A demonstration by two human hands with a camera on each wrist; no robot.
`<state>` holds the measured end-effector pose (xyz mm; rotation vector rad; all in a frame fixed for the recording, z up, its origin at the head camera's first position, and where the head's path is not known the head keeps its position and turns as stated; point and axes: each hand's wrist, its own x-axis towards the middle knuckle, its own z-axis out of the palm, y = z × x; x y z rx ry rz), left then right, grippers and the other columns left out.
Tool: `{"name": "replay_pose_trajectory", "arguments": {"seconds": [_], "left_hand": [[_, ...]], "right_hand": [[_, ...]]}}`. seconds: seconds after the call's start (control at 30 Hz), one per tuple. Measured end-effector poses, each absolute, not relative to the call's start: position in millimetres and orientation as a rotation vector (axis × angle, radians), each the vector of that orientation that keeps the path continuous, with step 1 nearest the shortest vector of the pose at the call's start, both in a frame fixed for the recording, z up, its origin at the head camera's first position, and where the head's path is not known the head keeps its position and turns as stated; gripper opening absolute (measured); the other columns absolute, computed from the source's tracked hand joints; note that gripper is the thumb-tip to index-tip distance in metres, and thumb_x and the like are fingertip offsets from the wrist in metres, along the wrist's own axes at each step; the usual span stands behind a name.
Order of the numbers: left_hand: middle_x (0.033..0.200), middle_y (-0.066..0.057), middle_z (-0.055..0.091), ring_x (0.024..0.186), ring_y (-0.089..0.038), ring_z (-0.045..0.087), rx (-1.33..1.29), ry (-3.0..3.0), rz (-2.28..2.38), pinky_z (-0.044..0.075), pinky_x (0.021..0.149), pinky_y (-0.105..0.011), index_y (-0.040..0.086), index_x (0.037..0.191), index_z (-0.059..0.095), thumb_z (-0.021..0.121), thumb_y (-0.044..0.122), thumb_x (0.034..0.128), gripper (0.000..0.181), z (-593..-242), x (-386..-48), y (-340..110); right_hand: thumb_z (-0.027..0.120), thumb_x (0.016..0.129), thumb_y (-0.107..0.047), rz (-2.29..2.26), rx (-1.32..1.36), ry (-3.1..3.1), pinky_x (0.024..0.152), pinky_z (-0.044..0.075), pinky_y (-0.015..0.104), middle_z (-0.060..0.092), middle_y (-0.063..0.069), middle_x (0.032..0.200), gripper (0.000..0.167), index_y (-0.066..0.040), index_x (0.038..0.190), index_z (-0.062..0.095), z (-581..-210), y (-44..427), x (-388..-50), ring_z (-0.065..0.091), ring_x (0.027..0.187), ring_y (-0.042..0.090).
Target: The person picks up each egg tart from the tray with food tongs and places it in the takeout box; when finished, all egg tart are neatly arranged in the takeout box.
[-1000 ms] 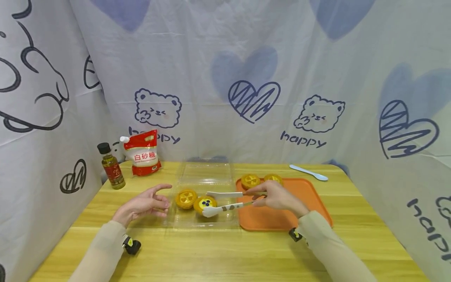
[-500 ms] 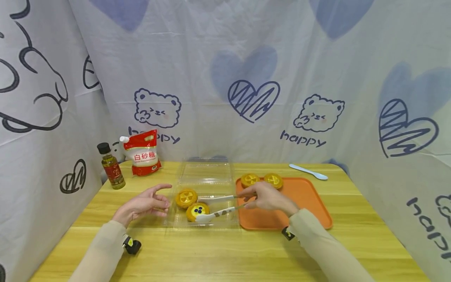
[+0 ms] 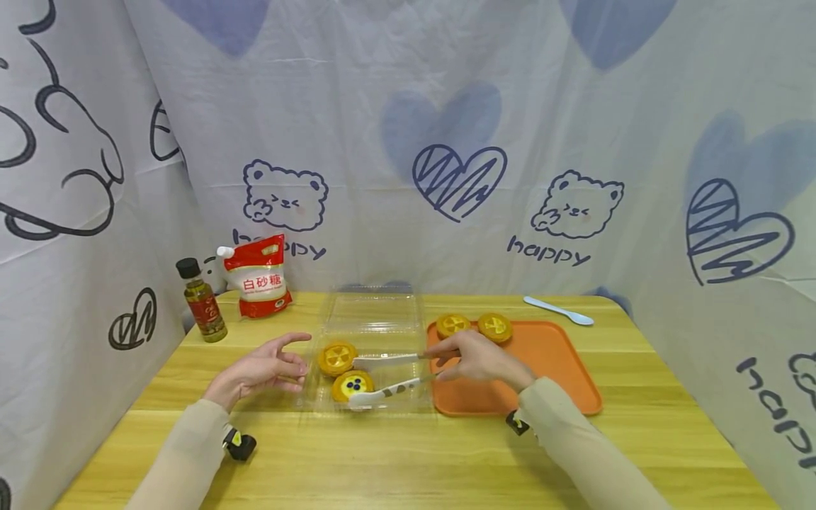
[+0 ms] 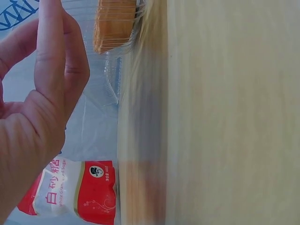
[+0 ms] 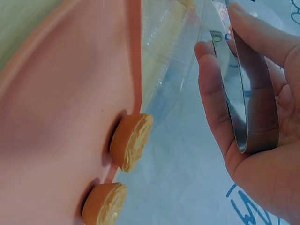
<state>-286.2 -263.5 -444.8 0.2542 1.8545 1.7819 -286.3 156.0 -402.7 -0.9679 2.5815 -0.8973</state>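
Right hand [image 3: 481, 358]: fingers gripped one pair of tongs [image 3: 389, 360]. Left hand [image 3: 263, 368]: fingers lay relaxed near left edge of box [image 3: 403, 405]. Box held two tarts [image 3: 338, 358]; far edge of tray [image 3: 543, 347], two.

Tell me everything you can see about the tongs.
The tongs have a shiny, metal-looking band bent into a U and two white ends, the nearer patched with brown. Held in the right hand, they reach leftward, spread apart, over the clear container. The nearer end lies beside the dark-dotted tart; whether it touches is unclear.
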Motion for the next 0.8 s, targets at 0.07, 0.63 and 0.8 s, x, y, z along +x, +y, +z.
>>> {"name": "replay_pose_trajectory", "arguments": {"seconds": [0.07, 0.63, 0.8], "left_hand": [[0.097, -0.010, 0.061, 0.086, -0.021, 0.067, 0.255, 1.856, 1.783, 0.062, 0.079, -0.037, 0.007, 0.156, 0.006, 0.063, 0.002, 0.0929, 0.084, -445, -286, -263], [0.098, -0.011, 0.060, 0.085, -0.021, 0.067, 0.238, 1.857, 1.787, 0.062, 0.079, -0.037, 0.008, 0.156, 0.007, 0.063, 0.001, 0.0926, 0.084, -446, -286, -265], [0.098, -0.011, 0.060, 0.085, -0.021, 0.067, 0.242, 1.851, 1.790, 0.062, 0.078, -0.037, 0.008, 0.156, 0.006, 0.062, 0.001, 0.0925, 0.085, -445, -285, -264]], "right_hand": [[0.075, 0.086, -0.017, -0.907, -0.967, 2.570, 0.088, 0.058, 0.031, 0.067, 0.001, 0.128, 0.044, -0.018, 0.130, 0.065, -403, 159, -288, 0.065, 0.112, 0.022], [0.074, 0.087, -0.012, -0.875, -1.038, 2.460, 0.084, 0.058, 0.025, 0.066, 0.001, 0.129, 0.043, -0.016, 0.129, 0.066, -393, 173, -306, 0.065, 0.110, 0.026], [0.074, 0.086, -0.010, -0.865, -1.049, 2.495, 0.080, 0.058, 0.024, 0.069, -0.002, 0.123, 0.040, -0.017, 0.125, 0.069, -394, 169, -304, 0.067, 0.103, 0.021]]}}
